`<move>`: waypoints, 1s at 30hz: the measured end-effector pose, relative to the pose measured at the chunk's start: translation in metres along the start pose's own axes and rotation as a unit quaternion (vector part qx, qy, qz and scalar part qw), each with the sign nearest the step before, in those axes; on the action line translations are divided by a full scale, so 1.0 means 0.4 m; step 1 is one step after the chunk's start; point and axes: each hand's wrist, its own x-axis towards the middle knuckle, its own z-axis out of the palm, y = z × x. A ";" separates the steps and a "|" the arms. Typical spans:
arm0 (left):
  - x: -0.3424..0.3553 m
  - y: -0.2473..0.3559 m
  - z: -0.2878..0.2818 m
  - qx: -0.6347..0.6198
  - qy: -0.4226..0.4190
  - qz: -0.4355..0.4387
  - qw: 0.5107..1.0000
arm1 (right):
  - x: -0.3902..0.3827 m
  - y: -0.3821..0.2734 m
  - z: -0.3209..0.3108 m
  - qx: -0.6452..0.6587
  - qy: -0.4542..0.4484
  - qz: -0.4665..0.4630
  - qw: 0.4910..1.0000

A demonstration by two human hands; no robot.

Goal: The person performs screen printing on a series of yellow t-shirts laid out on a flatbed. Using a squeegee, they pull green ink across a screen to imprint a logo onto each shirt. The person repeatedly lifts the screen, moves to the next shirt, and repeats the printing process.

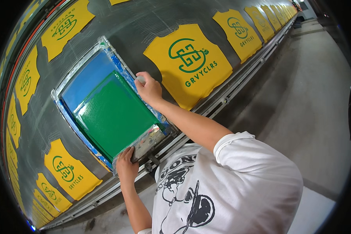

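Note:
A screen-printing frame [66, 113] lies tilted across the dark table, its rim smeared with blue and silver. Wet green ink [113, 113] covers most of its mesh, with a bare blue strip [91, 78] at the far end. My right hand [149, 89] is closed around a short pale handle [140, 79] at the frame's right side. At the near left corner, my left hand [127, 162] curls its fingers over the ink-stained grey near edge [151, 138]. Right of the frame lies a yellow shirt panel [210, 72] printed with a green emblem.
Several more printed yellow panels, such as one at left [70, 169] and one farther right [238, 35], lie in rows along the long dark table [132, 39]. A metal rail [232, 93] runs along its near edge. Grey floor [284, 97] stretches to the right.

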 end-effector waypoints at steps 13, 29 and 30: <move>-0.067 -0.152 -0.087 0.047 -0.013 -0.015 0.999 | -0.034 0.015 0.075 -0.099 -0.058 -0.017 0.993; -0.098 -0.236 0.108 0.235 0.205 0.003 0.950 | -0.421 0.141 -0.082 -0.233 -0.126 -0.518 0.813; -0.101 -0.229 0.085 0.225 0.178 -0.002 0.958 | -0.413 0.144 -0.059 -0.238 -0.121 -0.516 0.814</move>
